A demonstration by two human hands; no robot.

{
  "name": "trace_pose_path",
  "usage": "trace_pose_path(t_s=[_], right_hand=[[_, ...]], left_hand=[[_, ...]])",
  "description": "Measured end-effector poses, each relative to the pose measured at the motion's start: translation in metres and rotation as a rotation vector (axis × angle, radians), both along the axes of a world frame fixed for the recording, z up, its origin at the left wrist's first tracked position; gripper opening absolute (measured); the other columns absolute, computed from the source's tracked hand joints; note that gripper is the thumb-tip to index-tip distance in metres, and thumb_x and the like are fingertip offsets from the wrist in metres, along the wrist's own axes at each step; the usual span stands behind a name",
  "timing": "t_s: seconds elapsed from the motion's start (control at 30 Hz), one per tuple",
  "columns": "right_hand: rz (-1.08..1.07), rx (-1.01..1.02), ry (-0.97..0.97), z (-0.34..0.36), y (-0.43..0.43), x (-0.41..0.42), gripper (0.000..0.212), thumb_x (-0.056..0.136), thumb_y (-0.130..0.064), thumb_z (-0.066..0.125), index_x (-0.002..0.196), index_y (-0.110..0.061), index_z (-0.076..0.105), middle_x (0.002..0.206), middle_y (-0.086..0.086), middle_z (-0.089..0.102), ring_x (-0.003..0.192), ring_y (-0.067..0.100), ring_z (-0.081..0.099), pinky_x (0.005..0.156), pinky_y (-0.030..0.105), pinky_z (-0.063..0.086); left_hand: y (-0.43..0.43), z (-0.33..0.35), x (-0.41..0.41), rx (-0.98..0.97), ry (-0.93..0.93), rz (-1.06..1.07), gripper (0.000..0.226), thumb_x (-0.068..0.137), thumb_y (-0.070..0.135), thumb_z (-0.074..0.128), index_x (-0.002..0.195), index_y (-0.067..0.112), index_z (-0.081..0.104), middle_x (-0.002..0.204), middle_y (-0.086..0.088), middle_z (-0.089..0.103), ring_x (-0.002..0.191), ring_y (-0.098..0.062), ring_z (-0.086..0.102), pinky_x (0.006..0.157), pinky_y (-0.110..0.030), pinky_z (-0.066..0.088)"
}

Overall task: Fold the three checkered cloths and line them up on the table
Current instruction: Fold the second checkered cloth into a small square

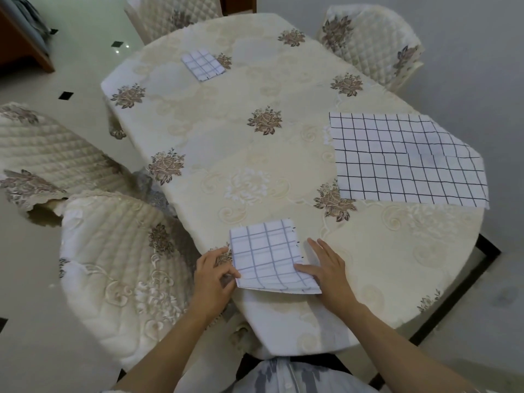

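Note:
Three white cloths with dark grid lines lie on the table (255, 171). A small folded cloth (203, 64) sits at the far left end. A large cloth (405, 160), spread mostly flat, lies at the right edge. The near folded cloth (268, 255) rests at the front edge between my hands. My left hand (214, 275) pinches its left edge with thumb and fingers. My right hand (326, 268) lies flat with its thumb pressing the cloth's lower right corner and its fingers spread on the tablecloth beside it.
The table wears a cream tablecloth with brown flower motifs. Quilted cream chairs stand around it: one close at my left (119, 279), another further left (42, 154), two at the far end (371, 41). Tiled floor lies to the left.

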State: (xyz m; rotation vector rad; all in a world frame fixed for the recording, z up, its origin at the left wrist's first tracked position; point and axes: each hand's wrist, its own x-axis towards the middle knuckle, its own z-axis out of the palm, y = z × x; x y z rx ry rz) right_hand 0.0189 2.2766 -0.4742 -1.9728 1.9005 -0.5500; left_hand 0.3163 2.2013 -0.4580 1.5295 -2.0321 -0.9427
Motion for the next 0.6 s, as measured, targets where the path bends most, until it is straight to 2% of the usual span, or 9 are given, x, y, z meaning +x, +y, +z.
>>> trace_pose_path(t_s=[0.07,0.13,0.27,0.3,0.37,0.4,0.47,0.53,0.6], right_hand=[[-0.013,-0.008,-0.007,0.0,0.0,0.001,0.072,0.069,0.008,0.076,0.113,-0.046,0.06,0.156,0.004,0.027,0.146,0.028,0.018,0.101,0.036,0.021],[-0.009,-0.007,0.004,0.003,0.0,0.0,0.068,0.067,0.007,0.076,0.11,-0.044,0.062,0.157,0.005,0.026,0.147,0.028,0.017,0.1,0.035,0.021],[0.014,-0.042,0.01,0.011,0.011,0.002,0.028,0.084,-0.018,0.06,0.101,-0.041,0.063,0.154,0.008,0.031,0.145,0.03,0.021,0.1,0.043,0.028],[0.015,-0.038,0.025,0.009,0.015,0.002,0.028,0.083,-0.016,0.062,0.099,-0.04,0.064,0.155,0.007,0.031,0.145,0.029,0.021,0.101,0.043,0.027],[0.006,-0.011,0.039,0.003,0.021,0.002,0.044,0.072,-0.004,0.077,0.097,-0.039,0.065,0.156,0.004,0.03,0.146,0.028,0.02,0.103,0.041,0.025],[-0.003,-0.008,0.03,0.002,0.023,0.002,0.048,0.069,-0.003,0.081,0.097,-0.039,0.064,0.156,0.004,0.03,0.146,0.028,0.02,0.103,0.04,0.025],[-0.037,-0.02,0.005,0.004,0.025,0.004,0.037,0.079,-0.013,0.077,0.097,-0.041,0.06,0.154,0.005,0.032,0.145,0.03,0.024,0.102,0.043,0.028],[-0.083,-0.036,-0.019,0.007,0.024,0.005,0.028,0.085,-0.015,0.062,0.094,-0.041,0.058,0.152,0.007,0.036,0.143,0.033,0.026,0.1,0.048,0.031],[-0.146,0.013,-0.065,0.008,0.021,0.007,0.025,0.08,-0.013,0.063,0.09,-0.036,0.062,0.154,0.005,0.033,0.145,0.03,0.022,0.101,0.051,0.03]], left_hand=[[-0.001,0.0,0.0,-0.063,-0.082,-0.04,0.036,0.067,0.0,0.08,0.076,0.033,0.068,0.132,0.007,0.052,0.127,-0.022,0.037,0.088,-0.05,0.051],[-0.001,0.001,-0.002,-0.103,-0.149,-0.073,0.033,0.066,0.003,0.082,0.077,0.031,0.068,0.13,0.002,0.054,0.125,-0.025,0.04,0.086,-0.052,0.05],[0.003,0.0,-0.006,-0.181,-0.249,-0.127,0.01,0.074,0.021,0.072,0.077,0.029,0.068,0.128,-0.002,0.057,0.124,-0.029,0.043,0.084,-0.048,0.047],[0.004,0.0,-0.006,-0.188,-0.262,-0.136,0.005,0.077,0.028,0.064,0.076,0.029,0.069,0.127,-0.003,0.058,0.123,-0.03,0.044,0.083,-0.047,0.047],[0.004,-0.002,-0.006,-0.204,-0.259,-0.148,0.018,0.076,0.034,0.053,0.075,0.029,0.07,0.125,-0.004,0.06,0.121,-0.031,0.045,0.08,-0.047,0.048],[0.004,-0.003,-0.006,-0.203,-0.247,-0.149,0.016,0.076,0.033,0.055,0.074,0.028,0.07,0.124,-0.004,0.061,0.12,-0.03,0.044,0.079,-0.048,0.048],[0.001,-0.005,-0.004,-0.178,-0.238,-0.151,0.009,0.071,0.019,0.07,0.075,0.028,0.071,0.125,-0.005,0.061,0.121,-0.029,0.043,0.08,-0.05,0.049],[-0.002,-0.008,-0.003,-0.1,-0.207,-0.14,0.03,0.063,0.005,0.082,0.077,0.03,0.071,0.128,-0.004,0.059,0.122,-0.028,0.042,0.082,-0.053,0.048],[-0.004,-0.006,-0.003,-0.031,-0.204,-0.11,0.027,0.065,0.011,0.085,0.077,0.033,0.073,0.133,-0.001,0.056,0.126,-0.028,0.04,0.089,-0.053,0.044]])
